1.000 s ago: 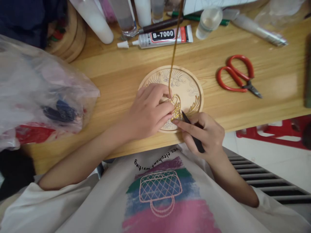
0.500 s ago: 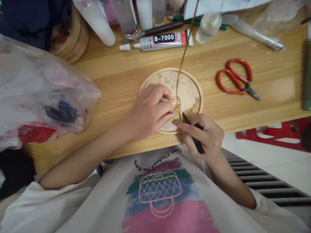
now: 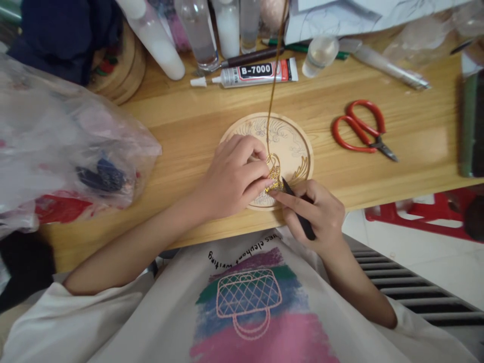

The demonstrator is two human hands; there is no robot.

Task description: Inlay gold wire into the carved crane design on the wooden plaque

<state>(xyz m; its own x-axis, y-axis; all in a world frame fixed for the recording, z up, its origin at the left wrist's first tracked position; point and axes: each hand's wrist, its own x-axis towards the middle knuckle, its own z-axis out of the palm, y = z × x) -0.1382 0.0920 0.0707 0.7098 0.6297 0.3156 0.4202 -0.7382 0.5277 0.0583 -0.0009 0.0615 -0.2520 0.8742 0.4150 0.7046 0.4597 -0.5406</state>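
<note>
A round wooden plate (image 3: pixel 291 146) with a drawn pattern lies near the table's front edge. Gold wire (image 3: pixel 275 166) is coiled at its middle, and a long strand (image 3: pixel 270 111) rises from there toward the top of the view. My left hand (image 3: pixel 240 174) rests over the plate's left part, fingers bent and pinching at the gold wirework. My right hand (image 3: pixel 315 212) is closed on black tweezers (image 3: pixel 302 217), their tip just right of the wirework. The right index fingertip touches the work beside the left fingertips. What exactly lies between the left fingertips is hidden.
Red-handled scissors (image 3: pixel 359 128) lie right of the plate. Behind it are a glue tube (image 3: pixel 257 73), a small cup (image 3: pixel 319 55), bottles (image 3: pixel 196 33) and papers (image 3: pixel 340 17). A plastic bag (image 3: pixel 75 136) covers the table's left side. A red stool (image 3: pixel 427 209) stands beyond the front edge.
The camera view has shifted slightly, so the table items sit a little lower. The upper part of the wire strand leans further left. Both hands keep nearly the same pose.
</note>
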